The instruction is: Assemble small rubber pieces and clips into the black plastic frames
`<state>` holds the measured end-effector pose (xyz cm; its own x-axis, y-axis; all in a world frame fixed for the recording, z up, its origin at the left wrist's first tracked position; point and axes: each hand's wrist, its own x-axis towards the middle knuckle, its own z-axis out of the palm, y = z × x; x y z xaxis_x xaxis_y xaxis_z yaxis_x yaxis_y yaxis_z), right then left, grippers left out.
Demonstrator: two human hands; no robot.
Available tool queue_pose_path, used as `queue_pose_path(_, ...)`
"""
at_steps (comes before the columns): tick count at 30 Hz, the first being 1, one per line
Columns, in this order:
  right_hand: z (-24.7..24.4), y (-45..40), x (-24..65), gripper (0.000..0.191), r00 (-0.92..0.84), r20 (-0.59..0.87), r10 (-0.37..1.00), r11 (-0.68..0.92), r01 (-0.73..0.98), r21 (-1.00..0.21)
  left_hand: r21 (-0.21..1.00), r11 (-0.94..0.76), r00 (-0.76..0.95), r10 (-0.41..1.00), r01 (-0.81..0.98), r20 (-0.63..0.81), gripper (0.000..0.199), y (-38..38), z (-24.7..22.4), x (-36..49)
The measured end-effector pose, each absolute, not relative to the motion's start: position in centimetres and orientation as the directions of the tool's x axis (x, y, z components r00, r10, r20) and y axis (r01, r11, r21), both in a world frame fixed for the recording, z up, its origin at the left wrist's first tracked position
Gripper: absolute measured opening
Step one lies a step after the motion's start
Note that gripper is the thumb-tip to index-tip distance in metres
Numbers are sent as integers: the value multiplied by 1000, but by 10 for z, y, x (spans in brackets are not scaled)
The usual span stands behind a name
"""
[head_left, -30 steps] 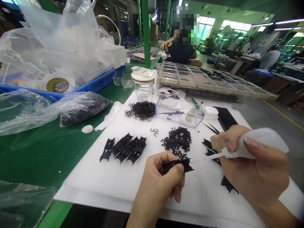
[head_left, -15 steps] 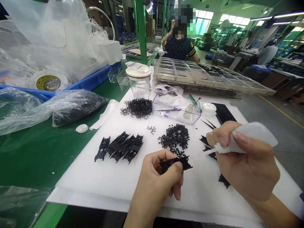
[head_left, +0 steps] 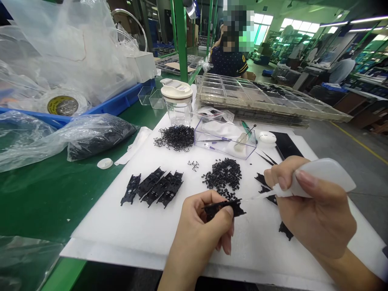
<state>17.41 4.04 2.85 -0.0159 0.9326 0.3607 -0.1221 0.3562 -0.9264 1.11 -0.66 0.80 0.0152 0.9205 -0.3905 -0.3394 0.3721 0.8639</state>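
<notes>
So we had the left hand pinching a flat black plastic part just above the white foam mat on the green desk, while the right hand was squeezed around a white squeeze bottle, its thin nozzle tip touching the part's right end. Right behind that sat a pile of tiny black pieces, a row of finished-looking black parts off to the left, and a clear box further back.
</notes>
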Motion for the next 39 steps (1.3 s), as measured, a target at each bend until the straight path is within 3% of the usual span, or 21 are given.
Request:
queue_pose_path(20, 28, 39, 175, 29, -24, 351, 936, 347, -104, -932, 868, 376, 13, 920, -323, -393, 20, -7, 8, 11)
queue_pose_path(31, 30, 39, 176, 28, -21, 365, 931, 356, -174, -918, 868, 365, 10, 923, -337, -384, 20, -7, 9, 12)
queue_pose_path(39, 30, 36, 177, 27, -60, 284, 957, 269, -178, -946, 875, 364, 15, 925, -318, -379, 20, -7, 8, 12)
